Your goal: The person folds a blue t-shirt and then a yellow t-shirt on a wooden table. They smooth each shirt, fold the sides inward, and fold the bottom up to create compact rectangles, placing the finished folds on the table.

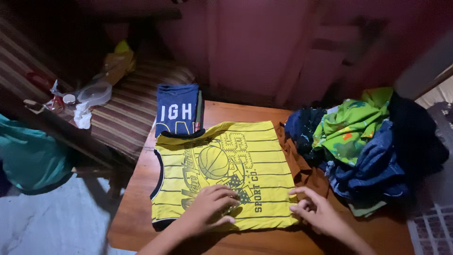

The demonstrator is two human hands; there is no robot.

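A yellow sleeveless shirt (236,160) with dark stripes and a basketball print lies flat on a brown wooden table (141,212). My left hand (211,208) rests palm down on its lower middle, fingers spread. At the shirt's lower right corner, my right hand (315,210) touches the hem with loosely curled fingers. Neither hand grips anything. A folded dark blue shirt (178,113) with white letters lies just beyond the yellow one.
A heap of unfolded clothes (368,141), green, blue and dark, covers the table's right side, with a brown garment (302,165) beside the shirt. A striped cushioned seat (127,113) at the left holds plastic items (92,94). Teal cloth (28,160) hangs far left.
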